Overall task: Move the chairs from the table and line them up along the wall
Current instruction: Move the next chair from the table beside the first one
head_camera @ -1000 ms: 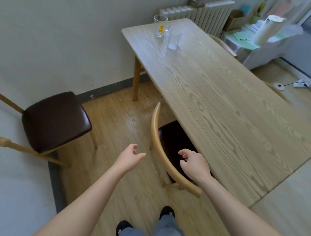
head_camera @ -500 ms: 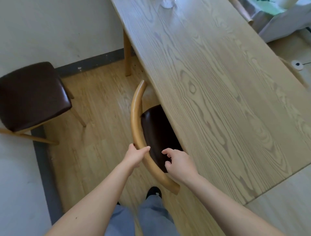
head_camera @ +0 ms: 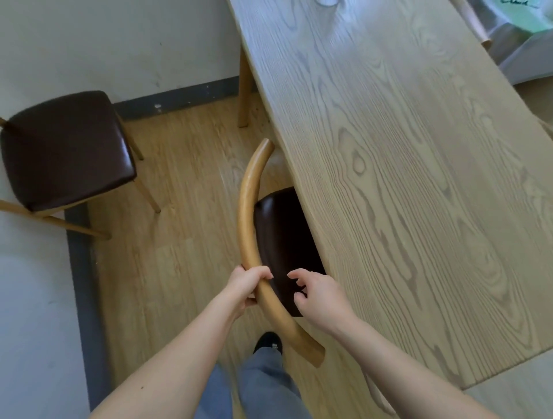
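Under left hand (head_camera: 247,284): chair backrest (head_camera: 246,209) (gripped).

The table (head_camera: 404,179) hides most of the tucked chair's dark seat (head_camera: 284,239); you cannot see its legs. The second chair (head_camera: 65,149) by the wall is cut off at the left edge, backrest out of frame. A glass base (head_camera: 326,2) is clipped at the top edge. Your left hand (head_camera: 248,287) covers part of the curved backrest (head_camera: 248,209).

Dark brown chair seats (head_camera: 284,239), pale wood-grained table (head_camera: 419,179), blue-grey trousers (head_camera: 263,385).
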`<state>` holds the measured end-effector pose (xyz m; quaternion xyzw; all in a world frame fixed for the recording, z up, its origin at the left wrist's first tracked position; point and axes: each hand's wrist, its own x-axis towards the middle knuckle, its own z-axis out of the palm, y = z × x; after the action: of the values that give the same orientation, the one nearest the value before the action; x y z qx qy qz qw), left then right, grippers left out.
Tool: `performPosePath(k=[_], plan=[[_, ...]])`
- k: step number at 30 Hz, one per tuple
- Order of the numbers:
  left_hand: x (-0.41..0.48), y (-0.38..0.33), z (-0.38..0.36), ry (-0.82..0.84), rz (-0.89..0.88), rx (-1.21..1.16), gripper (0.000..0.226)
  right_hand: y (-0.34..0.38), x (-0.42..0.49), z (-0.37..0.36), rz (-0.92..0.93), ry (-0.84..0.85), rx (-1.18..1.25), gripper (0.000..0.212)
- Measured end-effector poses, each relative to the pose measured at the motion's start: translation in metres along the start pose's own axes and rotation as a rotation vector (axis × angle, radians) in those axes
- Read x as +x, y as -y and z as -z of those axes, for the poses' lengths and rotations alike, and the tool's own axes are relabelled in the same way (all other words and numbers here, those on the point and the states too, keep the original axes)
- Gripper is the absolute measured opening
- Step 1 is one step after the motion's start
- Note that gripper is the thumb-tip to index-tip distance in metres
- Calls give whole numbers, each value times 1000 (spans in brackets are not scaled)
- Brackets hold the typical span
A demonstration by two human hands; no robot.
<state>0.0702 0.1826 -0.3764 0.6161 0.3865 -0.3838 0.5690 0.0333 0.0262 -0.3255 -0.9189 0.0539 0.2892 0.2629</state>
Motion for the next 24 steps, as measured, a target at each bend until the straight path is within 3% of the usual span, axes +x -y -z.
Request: performPosePath(k=[14,24], plan=[[-42,-13,54,-182,-120,-58,39,51,-2,7,122,-14,-65,45],[-86,29,161,-269,-93,-209,31,123,-28,-32,227,-3,-114,44]])
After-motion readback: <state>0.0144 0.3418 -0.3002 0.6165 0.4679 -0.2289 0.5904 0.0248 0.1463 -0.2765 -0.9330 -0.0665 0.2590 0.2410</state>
